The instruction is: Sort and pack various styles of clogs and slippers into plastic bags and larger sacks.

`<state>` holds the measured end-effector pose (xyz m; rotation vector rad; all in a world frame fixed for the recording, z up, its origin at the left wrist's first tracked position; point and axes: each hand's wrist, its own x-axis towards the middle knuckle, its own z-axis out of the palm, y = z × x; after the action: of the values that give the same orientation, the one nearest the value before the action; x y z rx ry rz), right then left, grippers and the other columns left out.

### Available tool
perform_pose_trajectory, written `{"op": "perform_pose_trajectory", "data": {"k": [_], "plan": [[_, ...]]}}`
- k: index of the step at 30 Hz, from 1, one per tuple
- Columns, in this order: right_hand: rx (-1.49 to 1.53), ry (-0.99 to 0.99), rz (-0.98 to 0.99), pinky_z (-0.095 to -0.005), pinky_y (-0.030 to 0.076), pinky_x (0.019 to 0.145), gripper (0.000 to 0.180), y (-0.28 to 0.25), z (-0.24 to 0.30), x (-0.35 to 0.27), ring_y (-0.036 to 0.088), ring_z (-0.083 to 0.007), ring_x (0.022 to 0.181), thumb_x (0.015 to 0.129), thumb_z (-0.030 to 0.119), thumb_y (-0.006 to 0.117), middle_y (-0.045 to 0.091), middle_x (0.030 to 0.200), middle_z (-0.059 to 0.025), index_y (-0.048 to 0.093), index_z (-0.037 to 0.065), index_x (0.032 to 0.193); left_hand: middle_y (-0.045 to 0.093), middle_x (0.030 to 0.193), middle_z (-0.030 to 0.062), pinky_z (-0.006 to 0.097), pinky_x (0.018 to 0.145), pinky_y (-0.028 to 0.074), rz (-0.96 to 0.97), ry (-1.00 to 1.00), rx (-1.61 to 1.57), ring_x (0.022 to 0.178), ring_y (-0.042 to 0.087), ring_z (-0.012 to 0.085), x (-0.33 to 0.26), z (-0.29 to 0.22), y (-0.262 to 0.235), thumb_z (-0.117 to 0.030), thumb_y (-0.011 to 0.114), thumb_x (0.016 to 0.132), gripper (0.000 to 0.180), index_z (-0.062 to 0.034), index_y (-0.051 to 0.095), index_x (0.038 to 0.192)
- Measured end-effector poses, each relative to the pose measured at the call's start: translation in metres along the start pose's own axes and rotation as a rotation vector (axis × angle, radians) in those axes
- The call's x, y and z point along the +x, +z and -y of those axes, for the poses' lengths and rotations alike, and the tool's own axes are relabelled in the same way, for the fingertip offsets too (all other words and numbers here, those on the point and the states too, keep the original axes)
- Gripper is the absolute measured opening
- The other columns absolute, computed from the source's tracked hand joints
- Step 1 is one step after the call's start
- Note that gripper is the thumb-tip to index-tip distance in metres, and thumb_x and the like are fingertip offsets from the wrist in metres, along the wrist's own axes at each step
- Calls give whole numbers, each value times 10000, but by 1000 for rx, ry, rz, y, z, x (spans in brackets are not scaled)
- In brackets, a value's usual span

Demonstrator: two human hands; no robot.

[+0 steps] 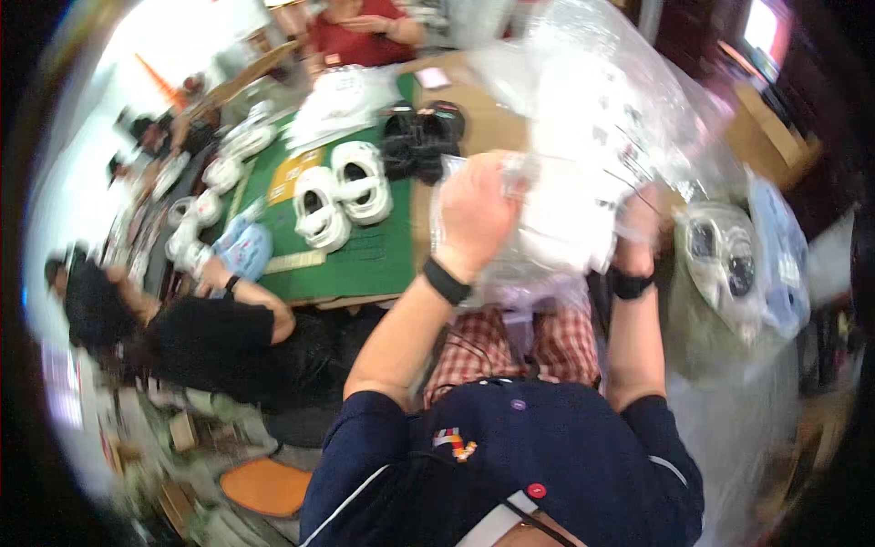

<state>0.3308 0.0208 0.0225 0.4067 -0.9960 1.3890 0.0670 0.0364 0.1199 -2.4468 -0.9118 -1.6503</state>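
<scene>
In front of me, a large clear plastic bag surrounds a blurred white stack with small dark marks, perhaps flat packets. My left hand is closed on the bag's left edge, its fingers curled beside the stack. At the opposite side, my right hand grips the bag low on the right, with its fingers partly hidden and smeared by motion. Just left of my left hand sits a pair of black shoes. A pair of white shoes stands farther left.
A green mat covers the table's left part, with white bags beyond. A person in black sits at left, touching a blue bag. Someone in red is opposite. Bagged shoes stand at my right.
</scene>
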Motion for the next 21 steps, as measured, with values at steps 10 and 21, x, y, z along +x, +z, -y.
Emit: {"op": "perform_pose_trajectory", "data": {"k": [10, 21], "plan": [[-414, -197, -631, -360, 489, 929, 522, 57, -9, 23, 568, -218, 1112, 958, 386, 441, 540, 1281, -122, 412, 38, 1346, 604, 806, 86, 373, 669, 467, 149, 417, -187, 746, 586, 273, -31, -45, -1, 19, 681, 679, 284, -43, 587, 940], [-918, 15, -569, -363, 501, 877, 472, 49, -8, 33, 586, -238, 1066, 924, 352, 476, 571, 1226, -124, 476, 39, 1277, 551, 1020, 187, 417, 880, 431, -52, 114, -74, 970, 529, 363, -17, -21, 21, -3, 619, 739, 364, 17, 510, 1085]]}}
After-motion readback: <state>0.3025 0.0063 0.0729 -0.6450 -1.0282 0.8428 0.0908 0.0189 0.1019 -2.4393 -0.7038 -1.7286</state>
